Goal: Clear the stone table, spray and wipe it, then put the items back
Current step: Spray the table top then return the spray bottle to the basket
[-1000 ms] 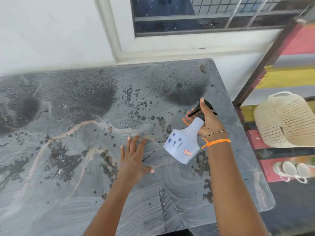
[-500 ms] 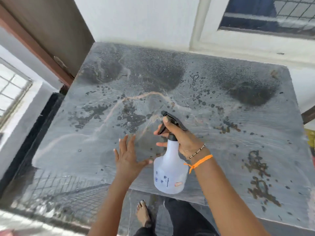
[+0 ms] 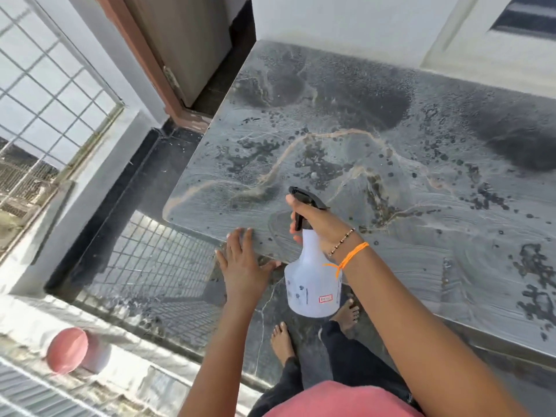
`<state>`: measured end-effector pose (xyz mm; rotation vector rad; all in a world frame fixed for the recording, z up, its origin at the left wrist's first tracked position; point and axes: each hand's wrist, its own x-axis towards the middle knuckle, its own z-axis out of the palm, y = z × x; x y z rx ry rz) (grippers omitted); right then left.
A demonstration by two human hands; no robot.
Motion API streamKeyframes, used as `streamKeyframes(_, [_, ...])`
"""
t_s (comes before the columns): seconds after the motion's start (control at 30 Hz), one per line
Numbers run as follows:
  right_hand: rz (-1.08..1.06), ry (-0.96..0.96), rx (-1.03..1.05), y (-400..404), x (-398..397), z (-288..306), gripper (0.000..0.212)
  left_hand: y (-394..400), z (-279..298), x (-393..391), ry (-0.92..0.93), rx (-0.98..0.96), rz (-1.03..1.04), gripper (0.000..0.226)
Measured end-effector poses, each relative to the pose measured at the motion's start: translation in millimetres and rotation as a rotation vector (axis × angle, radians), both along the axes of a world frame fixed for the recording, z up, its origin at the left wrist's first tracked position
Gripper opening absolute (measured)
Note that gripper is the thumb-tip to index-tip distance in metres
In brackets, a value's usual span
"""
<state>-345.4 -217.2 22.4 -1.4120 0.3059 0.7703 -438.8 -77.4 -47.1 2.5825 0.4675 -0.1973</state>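
**Spray bottle held over the wet stone table's near corner**

The right hand (image 3: 319, 227) is wrapped around the neck of a white spray bottle (image 3: 313, 284), fingers closed on the black trigger head (image 3: 304, 203), thumb over the top. The bottle hangs upright above the near edge of the stone table (image 3: 421, 206), its body overlapping the edge; whether it touches the stone cannot be told. A small red-and-white label shows low on its front. On the right wrist sit an orange thread band (image 3: 352, 257) and a thin beaded bracelet (image 3: 341, 242).

The left hand (image 3: 243, 266) is open and flat, fingers spread — fingertips at the table's near edge, just left of the bottle, holding nothing.

The grey tabletop is wet: dark sprayed patches across the far side, scattered droplets and streaky swirls nearer. No items lie on the visible surface.

Below, bare feet (image 3: 282, 341) stand on the dark floor. A metal grille (image 3: 45, 94) lines the left side, and a pink round container (image 3: 72, 350) rests on the pale ledge at lower left.
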Motion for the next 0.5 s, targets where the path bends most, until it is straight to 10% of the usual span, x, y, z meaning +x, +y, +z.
streamKeyframes(0.23, [-0.182, 0.051, 0.202, -52, -31, -6, 0.025, -36, 1, 12, -0.056, 0.052, -0.481, 0.076])
streamKeyframes(0.5, [-0.482, 0.058, -0.126, -112, -71, -15, 0.035, -95, -4, 10, -0.018, 0.026, -0.812, 0.081])
